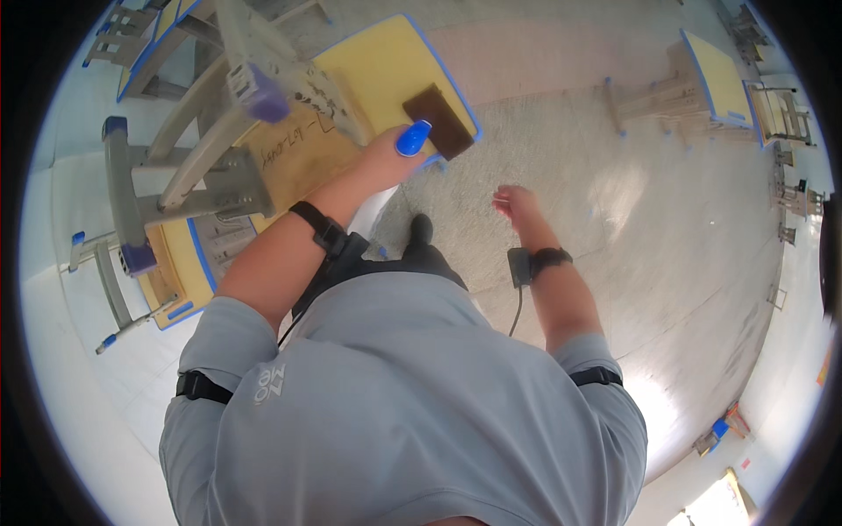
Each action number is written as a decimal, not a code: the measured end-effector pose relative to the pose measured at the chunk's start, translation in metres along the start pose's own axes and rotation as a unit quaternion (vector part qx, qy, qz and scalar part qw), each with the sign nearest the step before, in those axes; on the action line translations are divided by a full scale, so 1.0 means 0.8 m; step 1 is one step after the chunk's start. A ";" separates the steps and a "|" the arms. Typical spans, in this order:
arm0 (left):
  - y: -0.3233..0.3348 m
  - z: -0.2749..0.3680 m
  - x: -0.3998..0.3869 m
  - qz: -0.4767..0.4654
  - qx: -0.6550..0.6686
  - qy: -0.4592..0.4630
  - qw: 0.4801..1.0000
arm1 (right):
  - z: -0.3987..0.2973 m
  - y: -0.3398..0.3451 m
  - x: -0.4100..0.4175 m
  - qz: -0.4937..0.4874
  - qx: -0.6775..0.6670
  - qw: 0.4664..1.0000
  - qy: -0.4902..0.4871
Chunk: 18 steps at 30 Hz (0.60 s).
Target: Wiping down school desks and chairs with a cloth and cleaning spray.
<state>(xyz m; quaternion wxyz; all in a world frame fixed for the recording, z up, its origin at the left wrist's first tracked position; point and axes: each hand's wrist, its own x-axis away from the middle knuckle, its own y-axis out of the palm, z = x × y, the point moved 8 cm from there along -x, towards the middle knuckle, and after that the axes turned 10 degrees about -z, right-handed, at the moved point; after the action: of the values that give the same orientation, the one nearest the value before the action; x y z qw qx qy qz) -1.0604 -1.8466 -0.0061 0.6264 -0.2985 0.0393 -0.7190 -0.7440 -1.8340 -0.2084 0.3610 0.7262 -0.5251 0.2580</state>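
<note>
My left hand [388,158] is closed around an object whose blue, tapered plastic end [414,138] sticks out past the thumb. A white item [376,212] shows below this hand and forearm; I cannot tell whether it belongs to the blue end. Just beyond the blue tip, a dark brown rectangular slab [439,121] lies near the corner of a yellow desk top [388,56] with blue edging. Whether the tip touches the slab is unclear. Away to the right, over the floor, my right hand [516,205] hangs with loosely curled fingers, and nothing shows in it.
A grey-framed chair [197,151] with purple foot caps rests upturned on the desk, left of my arm. Its wooden board [309,154] bears handwriting. More yellow desks [718,79] stand at right and left. Concrete floor [559,151] stretches ahead. A cable [518,312] hangs from my right wrist strap.
</note>
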 end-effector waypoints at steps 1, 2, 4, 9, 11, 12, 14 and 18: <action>0.010 -0.006 -0.008 -0.010 0.005 -0.009 1.000 | 0.016 -0.003 0.002 0.012 0.004 1.000 0.016; 0.021 -0.013 -0.015 -0.020 0.010 -0.018 1.000 | 0.033 -0.005 0.004 0.023 0.008 0.999 0.032; 0.040 -0.018 -0.027 -0.025 -0.016 -0.014 0.999 | 0.068 -0.017 0.008 0.030 -0.009 0.998 0.049; 0.072 -0.034 -0.047 -0.056 -0.085 -0.032 0.994 | 0.139 -0.062 0.025 0.079 -0.037 0.992 0.094; 0.073 -0.045 -0.048 -0.059 -0.065 -0.048 0.995 | 0.153 -0.069 0.036 0.085 -0.037 0.991 0.093; 0.074 -0.042 -0.052 -0.064 -0.068 -0.052 0.994 | 0.164 -0.076 0.038 0.086 -0.043 0.991 0.097; 0.077 -0.046 -0.059 -0.091 -0.053 -0.094 0.990 | 0.189 -0.090 0.044 0.102 -0.040 0.985 0.135; 0.058 -0.053 -0.079 -0.061 -0.081 -0.077 0.992 | 0.209 -0.092 0.048 0.115 -0.037 0.982 0.148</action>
<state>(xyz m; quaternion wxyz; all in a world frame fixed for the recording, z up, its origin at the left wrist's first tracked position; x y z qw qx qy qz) -1.0380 -1.8115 -0.0850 0.5560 -0.4045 0.0313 -0.7254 -0.6630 -1.9755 -0.2995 0.4289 0.6008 -0.5552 0.3832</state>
